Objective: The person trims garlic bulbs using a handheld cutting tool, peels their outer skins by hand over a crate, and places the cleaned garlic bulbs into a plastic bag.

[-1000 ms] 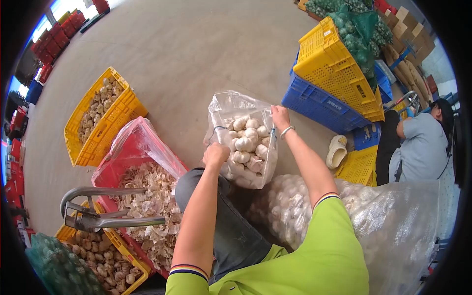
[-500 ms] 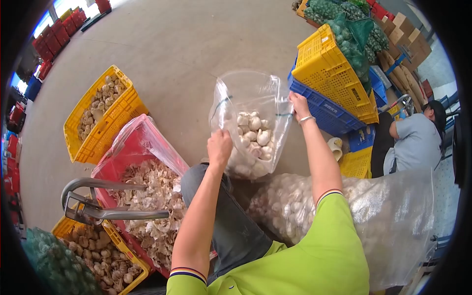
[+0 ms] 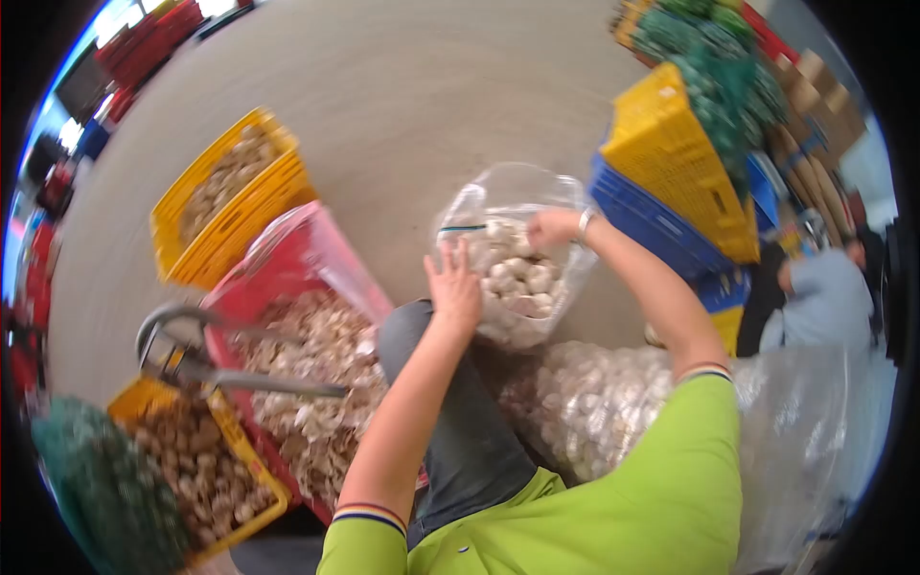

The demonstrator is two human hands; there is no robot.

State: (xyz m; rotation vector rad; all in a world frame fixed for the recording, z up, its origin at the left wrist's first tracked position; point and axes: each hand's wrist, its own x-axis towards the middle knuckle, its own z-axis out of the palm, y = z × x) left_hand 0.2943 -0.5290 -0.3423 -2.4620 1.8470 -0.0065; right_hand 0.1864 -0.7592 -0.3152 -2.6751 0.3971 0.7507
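Observation:
A clear plastic bag [image 3: 503, 182] stands on the floor in front of my knee, its mouth open and white garlic bulbs [image 3: 519, 278] filling it. My left hand [image 3: 454, 287] lies against the bag's near left side with its fingers spread. Over the bulbs, inside the bag's mouth, is my right hand [image 3: 556, 228], its fingers curled in; whatever they hold is hidden. A larger clear bag [image 3: 613, 393] packed with garlic lies at my right side.
A red crate [image 3: 240, 307] of loose garlic skins, with a grey metal frame [image 3: 278, 383] over it, is on my left. Yellow crates [image 3: 259, 211] of garlic flank it. Stacked crates [image 3: 661, 144] and a seated person [image 3: 819, 297] are at the right.
My right hand has left the bag's rim and moved in over the bulbs. The left hand has gone from a closed grip to spread fingers on the bag. The whole view has shifted.

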